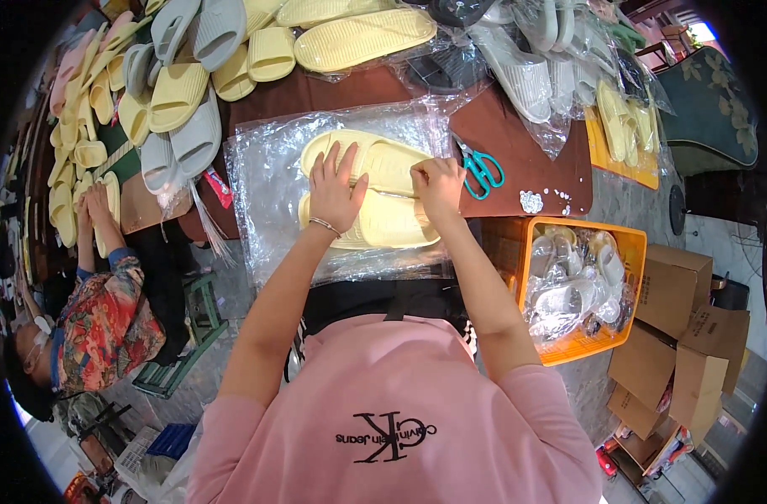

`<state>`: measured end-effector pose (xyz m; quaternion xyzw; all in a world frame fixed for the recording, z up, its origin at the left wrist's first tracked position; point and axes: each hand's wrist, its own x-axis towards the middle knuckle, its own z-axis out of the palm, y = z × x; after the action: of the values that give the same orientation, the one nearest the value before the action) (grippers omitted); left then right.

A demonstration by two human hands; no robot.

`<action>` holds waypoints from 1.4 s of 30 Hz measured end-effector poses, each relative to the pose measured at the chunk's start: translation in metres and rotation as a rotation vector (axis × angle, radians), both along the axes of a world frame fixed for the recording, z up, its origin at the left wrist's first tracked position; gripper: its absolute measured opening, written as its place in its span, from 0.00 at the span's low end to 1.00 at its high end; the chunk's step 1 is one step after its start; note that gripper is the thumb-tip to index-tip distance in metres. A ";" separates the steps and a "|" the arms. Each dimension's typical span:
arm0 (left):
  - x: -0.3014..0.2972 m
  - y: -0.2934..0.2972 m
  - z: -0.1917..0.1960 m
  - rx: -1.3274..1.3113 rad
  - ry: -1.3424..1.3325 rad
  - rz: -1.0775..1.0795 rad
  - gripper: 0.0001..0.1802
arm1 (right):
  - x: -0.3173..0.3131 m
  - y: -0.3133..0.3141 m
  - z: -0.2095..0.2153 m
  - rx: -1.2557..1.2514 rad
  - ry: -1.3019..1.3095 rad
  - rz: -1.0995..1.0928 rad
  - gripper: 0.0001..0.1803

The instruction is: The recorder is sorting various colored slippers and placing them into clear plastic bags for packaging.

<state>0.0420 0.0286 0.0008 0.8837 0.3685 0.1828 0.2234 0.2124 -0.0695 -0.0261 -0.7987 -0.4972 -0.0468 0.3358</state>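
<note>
Yellow slippers (375,189), a pair of slides, lie side by side on a clear plastic bag (270,181) spread over the near middle of the brown table (518,143), straight ahead of the person. The left hand (333,189) rests flat across both, fingers spread and open, a thin bracelet at the wrist. The right hand (438,185) is closed in a pinch at the right end of the farther slipper; whether it grips the slipper or a bit of film there I cannot tell.

Just right of that hand, a pair of teal-handled scissors (482,170) lies on the bare tabletop, very near the knuckles. Below the table's right edge stands an orange crate (581,336) filled with bagged pale slippers, and beyond it a stack of cardboard boxes (682,336) on the floor.

To the left, another person in a patterned shirt (106,323) works at the same table, both of their hands (94,206) on a row of yellow slippers along the left edge. Grey and yellow slippers (182,92) are heaped between that person and the plastic sheet, crowding its left border.

At the far side, more yellow slides (362,38) and bagged grey ones (522,76) fill the back of the table, with a further bagged pile on an orange board (623,164) at the right. The only bare brown surface is the strip around the scissors and a narrow band behind the sheet.
</note>
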 end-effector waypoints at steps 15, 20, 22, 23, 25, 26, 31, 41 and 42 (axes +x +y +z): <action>0.002 -0.002 -0.002 0.002 -0.007 0.001 0.29 | 0.019 -0.023 0.012 0.124 0.347 0.106 0.02; 0.002 0.000 -0.001 0.011 -0.026 -0.010 0.29 | 0.088 -0.091 0.005 0.134 0.309 -0.316 0.08; -0.002 0.003 -0.001 0.009 -0.035 -0.014 0.30 | 0.104 -0.110 0.012 0.072 0.346 -0.522 0.10; 0.000 0.003 0.000 0.008 -0.048 -0.021 0.29 | 0.121 -0.126 0.000 0.007 0.339 -0.603 0.10; 0.001 0.005 0.004 0.092 -0.048 -0.022 0.29 | 0.134 -0.139 -0.017 -0.126 0.205 -0.752 0.09; 0.001 0.004 0.007 0.096 -0.047 -0.021 0.29 | 0.136 -0.141 -0.020 -0.123 0.207 -0.750 0.09; -0.006 -0.001 0.045 -0.119 0.265 0.175 0.33 | 0.134 -0.138 -0.017 -0.074 0.249 -0.694 0.07; -0.013 0.021 0.031 -1.329 -0.598 0.315 0.17 | 0.092 -0.128 -0.017 0.331 0.298 -0.543 0.12; -0.016 0.023 0.027 -1.347 -0.715 0.282 0.14 | 0.078 -0.125 -0.007 0.152 0.254 -0.603 0.11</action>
<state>0.0264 0.0517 0.0283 0.3893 0.4147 0.2199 0.7926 0.2899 -0.1946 -0.0328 -0.8819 -0.1879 -0.0812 0.4246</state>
